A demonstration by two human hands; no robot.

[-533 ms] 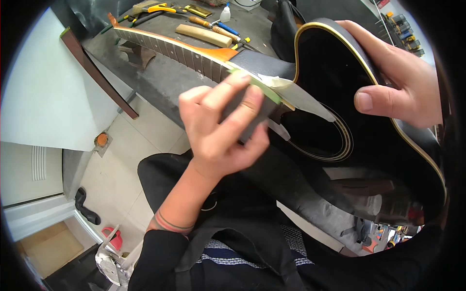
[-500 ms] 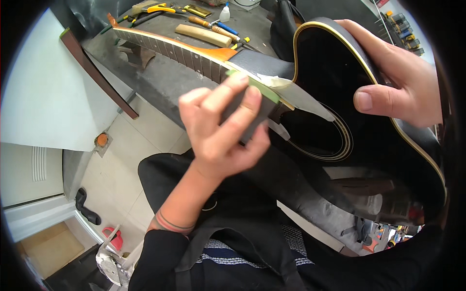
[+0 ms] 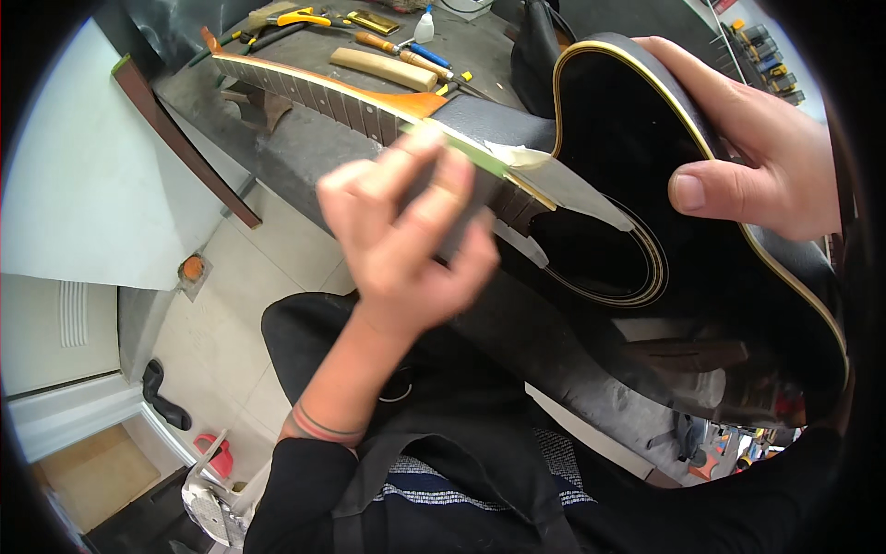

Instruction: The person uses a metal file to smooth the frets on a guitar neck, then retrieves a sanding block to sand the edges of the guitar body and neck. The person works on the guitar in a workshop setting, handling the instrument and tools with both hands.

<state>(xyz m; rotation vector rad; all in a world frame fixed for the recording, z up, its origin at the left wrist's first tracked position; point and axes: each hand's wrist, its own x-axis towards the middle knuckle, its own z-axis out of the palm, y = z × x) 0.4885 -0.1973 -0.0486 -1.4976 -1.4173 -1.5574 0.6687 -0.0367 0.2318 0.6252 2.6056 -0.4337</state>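
The grey workbench [image 3: 314, 152] ends in a slanting edge behind the wrist of the left hand [image 3: 397, 231], and open air lies on that side above the tiled floor [image 3: 286, 245]. The black guitar [image 3: 637, 148] lies slantwise across the person's front, body at the right, its fretted neck [image 3: 323, 100] reaching to the upper left over the bench. The left hand is bent around a dark block with a green edge [image 3: 480, 159], narrowly pinched between thumb and fingers; hand and block are blurred, the green edge lying along the fretboard near the body. The right hand [image 3: 757, 152] clasps the body's pale-bound rim in a wide grip, thumb on the top face, fingers along the side and partly hidden. Pale masking pieces [image 3: 586, 189] flank the fretboard's end by the sound hole [image 3: 604, 258]. Beyond the neck lie a light wooden block [image 3: 383, 69], wooden-handled tools [image 3: 377, 42] and a small white bottle [image 3: 425, 28]; a black bag [image 3: 535, 65] stands close behind the body, taking up room there.
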